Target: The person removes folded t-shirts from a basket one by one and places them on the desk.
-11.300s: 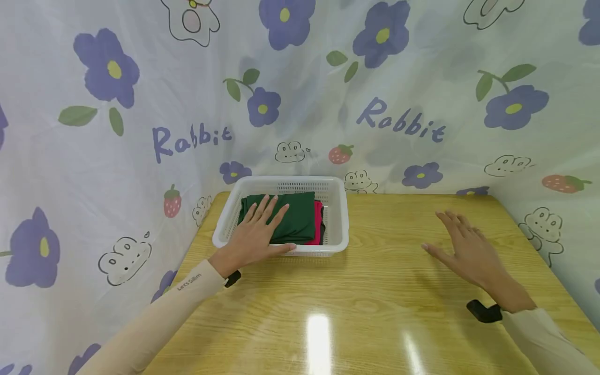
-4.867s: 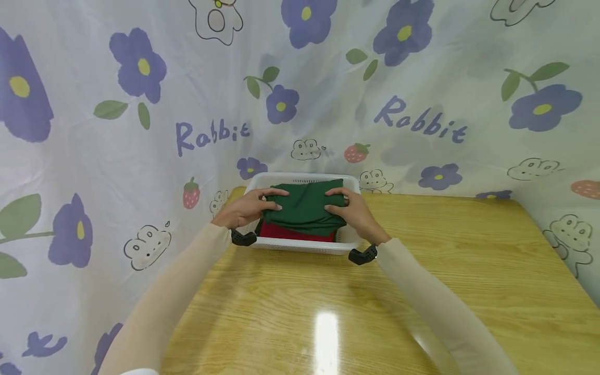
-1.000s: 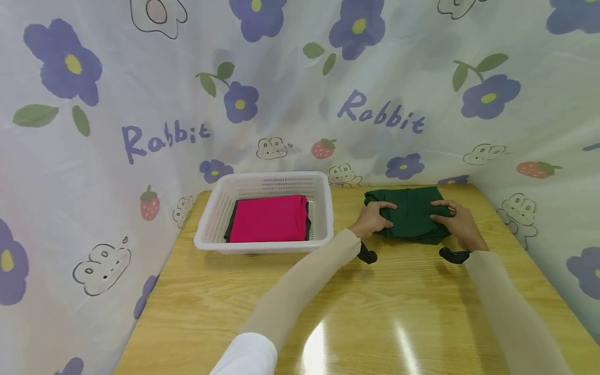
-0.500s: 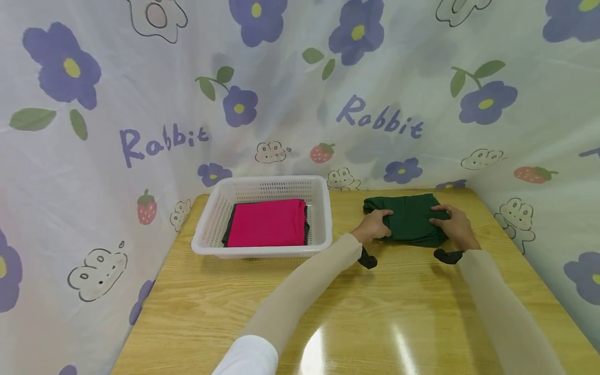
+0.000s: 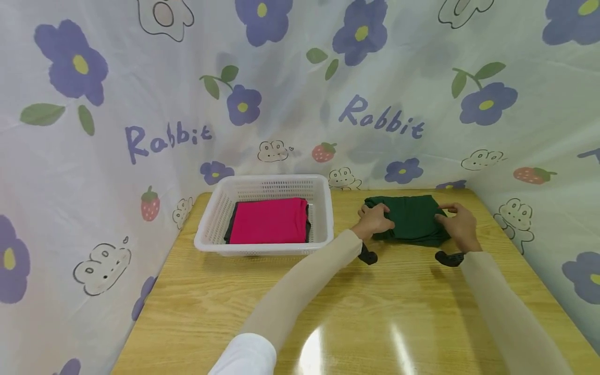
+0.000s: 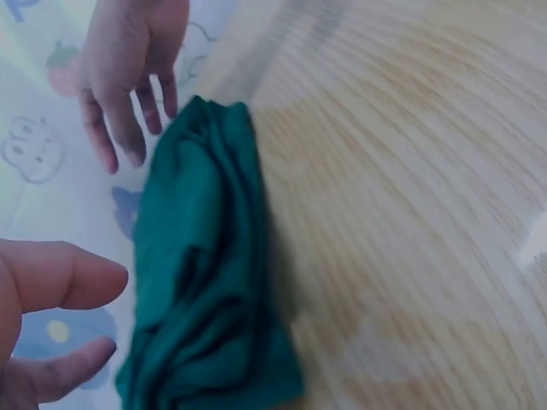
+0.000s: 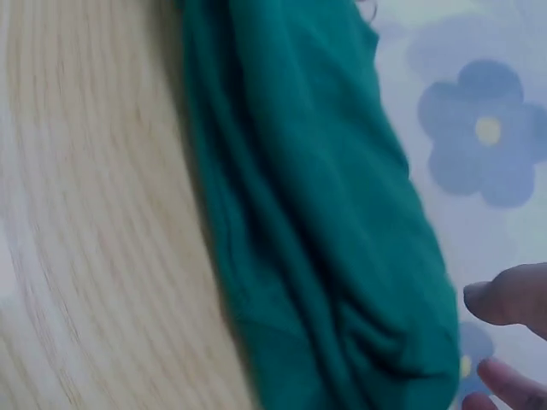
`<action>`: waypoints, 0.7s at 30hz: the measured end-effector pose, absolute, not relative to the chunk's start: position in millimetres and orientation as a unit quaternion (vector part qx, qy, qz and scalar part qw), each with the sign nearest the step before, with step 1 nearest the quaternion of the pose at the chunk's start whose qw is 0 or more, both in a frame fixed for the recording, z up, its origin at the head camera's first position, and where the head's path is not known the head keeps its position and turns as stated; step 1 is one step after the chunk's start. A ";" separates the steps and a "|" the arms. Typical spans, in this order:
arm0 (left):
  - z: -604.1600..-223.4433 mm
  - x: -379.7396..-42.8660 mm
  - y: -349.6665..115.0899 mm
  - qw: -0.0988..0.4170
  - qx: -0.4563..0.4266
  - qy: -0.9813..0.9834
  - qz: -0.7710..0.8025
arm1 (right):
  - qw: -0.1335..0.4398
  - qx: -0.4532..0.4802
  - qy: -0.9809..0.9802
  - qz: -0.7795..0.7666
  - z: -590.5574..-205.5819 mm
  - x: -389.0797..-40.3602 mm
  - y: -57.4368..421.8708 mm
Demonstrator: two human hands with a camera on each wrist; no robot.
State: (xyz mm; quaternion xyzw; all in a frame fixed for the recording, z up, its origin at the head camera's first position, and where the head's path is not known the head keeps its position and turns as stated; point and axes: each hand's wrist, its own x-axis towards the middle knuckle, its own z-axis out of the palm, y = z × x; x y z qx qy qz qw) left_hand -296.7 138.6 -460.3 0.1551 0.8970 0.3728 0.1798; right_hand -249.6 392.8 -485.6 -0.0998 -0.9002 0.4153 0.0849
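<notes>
Green folded cloth [image 5: 412, 221], one, is being flanked on one wooden table [image 5: 365, 312] by left hand [image 5: 374, 221] and right hand [image 5: 460, 225], both sets of fingers being held apart. One red cloth [image 5: 269, 221] over dark fabric [image 5: 229, 229] is being contained by one white basket [image 5: 262, 249].

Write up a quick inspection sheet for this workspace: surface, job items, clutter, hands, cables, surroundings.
Surface: wood-grain table, light glare near the front.
Job's things: folded green cloth on the table, creased; white basket to its left holds a folded red cloth over dark cloth.
Clutter: nothing seen.
Hands: left hand and right hand at opposite ends of the green cloth, fingers not closed on it; contact unclear. Black device on each wrist.
Cables: nothing seen.
Surroundings: white curtain printed with flowers, rabbits and strawberries.
</notes>
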 end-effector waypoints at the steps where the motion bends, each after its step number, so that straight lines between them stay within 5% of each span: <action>1: -457.4 -296.1 138.2 0.178 0.152 0.892 0.386 | 0.091 -0.099 -0.900 0.414 -483.0 -248.7 391.0; 21: -385.2 -299.7 56.2 0.202 0.245 0.780 0.539 | 0.003 0.032 -0.858 0.512 -434.5 -249.9 304.9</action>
